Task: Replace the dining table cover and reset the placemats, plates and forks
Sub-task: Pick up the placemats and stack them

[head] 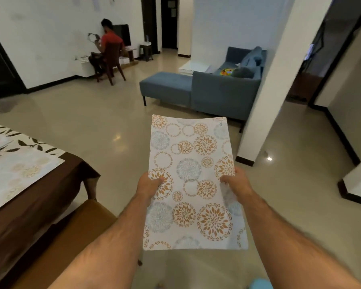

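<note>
Hands are holding a placemat (193, 180) out in front of the body, above the floor (113, 113) and well clear of the counter (29, 197). The left hand (149, 185) is pinching the placemat's left long edge, thumb lying on the patterned top face and the fingers hidden beneath it. The right hand (237, 181) is pinching the right long edge the same way, thumb on top, fingers out of sight under the sheet. The placemat is pale with orange and grey-blue flower rings, and it is pointing away with its short edges near and far; the far edge is bowing slightly.

The counter is showing at the left of the view, wearing a dark brown cover (38, 184) that is hanging down over its near-right corner. A leaf-printed runner (32, 143) is lying along the counter's top, and a second placemat (19, 170) of the same pattern is lying flat near the right edge, overlapping the runner. A brown chair seat (81, 222) is sitting just beside the counter's near edge, below the left forearm.

Farther off, a blue sofa (217, 90) is standing by a white pillar (271, 80), and a person in a red shirt (108, 41) is sitting on a wooden chair at the far wall.
</note>
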The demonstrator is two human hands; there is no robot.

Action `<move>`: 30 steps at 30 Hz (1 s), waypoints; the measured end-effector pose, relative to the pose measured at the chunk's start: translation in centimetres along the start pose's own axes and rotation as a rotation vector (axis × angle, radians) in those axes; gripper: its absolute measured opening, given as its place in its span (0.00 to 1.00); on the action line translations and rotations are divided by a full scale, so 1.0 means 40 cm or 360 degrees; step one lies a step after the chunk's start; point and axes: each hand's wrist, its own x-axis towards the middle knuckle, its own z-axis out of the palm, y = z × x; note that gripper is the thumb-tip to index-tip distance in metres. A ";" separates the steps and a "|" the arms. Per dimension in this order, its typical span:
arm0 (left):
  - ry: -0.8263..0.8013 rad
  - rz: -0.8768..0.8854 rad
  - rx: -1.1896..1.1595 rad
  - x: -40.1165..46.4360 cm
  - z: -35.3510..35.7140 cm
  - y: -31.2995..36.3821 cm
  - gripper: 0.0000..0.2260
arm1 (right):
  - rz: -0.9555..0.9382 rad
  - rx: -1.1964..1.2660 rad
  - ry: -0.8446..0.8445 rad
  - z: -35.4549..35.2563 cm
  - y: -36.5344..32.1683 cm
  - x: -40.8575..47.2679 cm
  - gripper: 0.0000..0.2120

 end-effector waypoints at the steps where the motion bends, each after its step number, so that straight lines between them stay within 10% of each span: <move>1: 0.0032 0.0016 -0.0030 0.058 0.003 0.011 0.14 | -0.0007 -0.0005 -0.0026 0.026 -0.012 0.065 0.20; 23: 0.0807 -0.0075 -0.0381 0.912 -0.167 0.255 0.20 | -0.0213 -0.0341 -0.0825 0.697 -0.410 1.081 0.14; 30: 0.1262 -0.0203 -0.0489 0.998 -0.339 0.269 0.36 | -0.0357 -0.0452 -0.1285 1.034 -0.508 1.225 0.16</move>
